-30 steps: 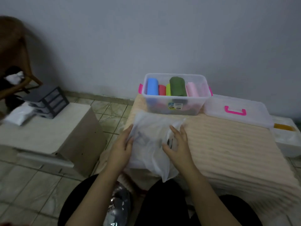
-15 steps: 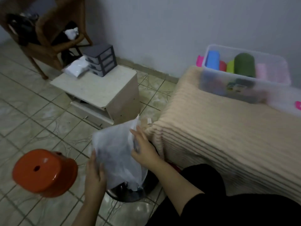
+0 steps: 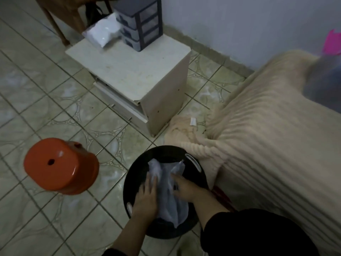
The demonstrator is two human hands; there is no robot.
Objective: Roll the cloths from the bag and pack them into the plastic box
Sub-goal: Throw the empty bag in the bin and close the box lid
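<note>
Bag, thin translucent white plastic [image 3: 170,193], crumpled, lies inside a round black plastic bin [image 3: 191,163] on the tiled floor [image 3: 33,100].

Head view:
- Left hand [image 3: 146,197]: fingers straight, laid flat on the bag's left side, pressing it down into the bin. Nothing is gripped.
- Right hand [image 3: 185,187]: on the bag's right side, fingers pointing left into the folds. Cannot tell whether they pinch the plastic or only rest on it.
- Bag's upper edge stands up in two crumpled peaks below the bin's far rim. Contents not legible through the plastic.
- Bin stands just beside the corner of a low surface draped in a ribbed beige blanket [image 3: 276,137].
- Clear plastic box [image 3: 324,84]: blurred, only a corner shows at the right edge on the blanket, a pink latch [image 3: 332,43] above it.
- Orange plastic stool [image 3: 60,167] left of the bin, apart from it.
- White low cabinet [image 3: 132,71] farther back, carrying a small grey three-drawer unit [image 3: 142,24] and a white packet [image 3: 103,33] touching the unit's left side.
</note>
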